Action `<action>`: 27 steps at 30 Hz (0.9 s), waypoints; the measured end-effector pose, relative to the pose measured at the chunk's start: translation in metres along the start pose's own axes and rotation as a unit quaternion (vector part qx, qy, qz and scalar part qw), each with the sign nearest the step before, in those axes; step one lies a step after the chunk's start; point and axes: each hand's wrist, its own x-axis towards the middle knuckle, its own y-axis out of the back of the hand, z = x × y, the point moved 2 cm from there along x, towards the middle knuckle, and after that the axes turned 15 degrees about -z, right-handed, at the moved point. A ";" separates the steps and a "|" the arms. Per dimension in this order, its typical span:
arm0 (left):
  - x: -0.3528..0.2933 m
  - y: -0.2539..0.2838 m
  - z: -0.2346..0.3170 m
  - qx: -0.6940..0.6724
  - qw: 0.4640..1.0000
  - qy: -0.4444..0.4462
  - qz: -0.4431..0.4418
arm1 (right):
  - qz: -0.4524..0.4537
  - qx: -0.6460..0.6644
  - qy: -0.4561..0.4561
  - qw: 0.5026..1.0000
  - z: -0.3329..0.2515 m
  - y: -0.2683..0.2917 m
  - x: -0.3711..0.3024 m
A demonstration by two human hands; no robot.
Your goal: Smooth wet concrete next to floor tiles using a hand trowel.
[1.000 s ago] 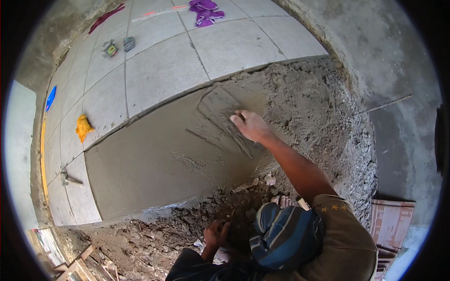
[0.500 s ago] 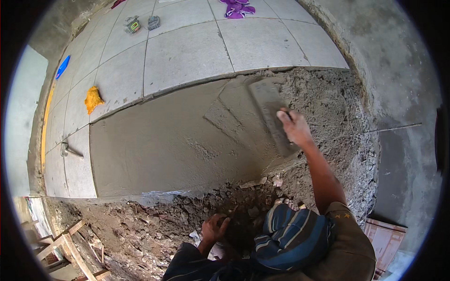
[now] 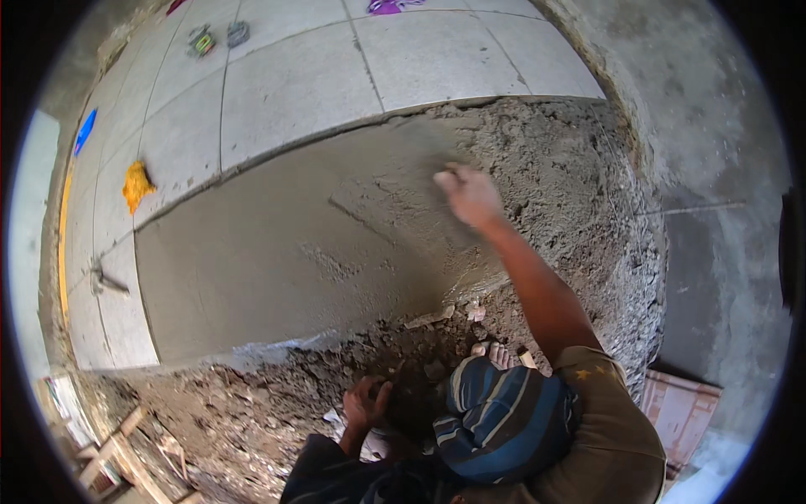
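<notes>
Mortar (image 3: 243, 260) lies mostly smooth left of the right hand (image 3: 470, 196), which is curled around a blurred trowel (image 3: 432, 168); the ridge (image 3: 361, 220) beside it and coarse patch (image 3: 554, 168) rightward look unfinished. Nearer the body, the left hand (image 3: 367, 402) half-curls, contents unclear.

Mortar bed (image 3: 235, 260) mid-scene; tiles (image 3: 294, 109) far & L of it. Rough mortar (image 3: 558, 181) at R end. Mallet (image 3: 109, 284) on near-L tile, cloth (image 3: 136, 186) farther back. R hand (image 3: 470, 197) over bed's R part, trowel (image 3: 431, 164) under. Soil (image 3: 227, 399) btwn bed & L hand (image 3: 367, 401). Carton (image 3: 682, 412) near R.
</notes>
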 end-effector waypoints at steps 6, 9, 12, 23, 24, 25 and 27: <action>0.004 0.004 -0.002 -0.002 0.999 0.013 -0.053 | 0.168 -0.042 0.029 0.985 0.111 0.053 -0.040; 0.000 0.003 -0.004 -0.008 0.999 -0.003 -0.033 | 0.030 0.297 -0.146 0.943 0.079 0.055 -0.040; 0.002 0.004 -0.001 -0.021 0.999 -0.015 -0.030 | -0.068 0.175 -0.128 0.974 0.039 0.031 -0.010; 0.000 0.009 0.008 -0.011 0.999 0.020 -0.046 | -0.259 0.087 0.142 0.951 -0.091 -0.065 -0.043; 0.000 0.008 0.005 -0.011 0.999 0.013 -0.031 | -0.252 0.088 0.137 0.954 -0.088 -0.074 -0.051; 0.001 0.005 0.002 -0.011 0.999 0.005 -0.039 | -0.235 0.072 0.165 0.955 -0.085 -0.083 -0.061; 0.001 0.002 -0.003 -0.011 1.000 -0.026 -0.009 | -0.208 0.037 0.164 0.964 -0.079 -0.081 -0.075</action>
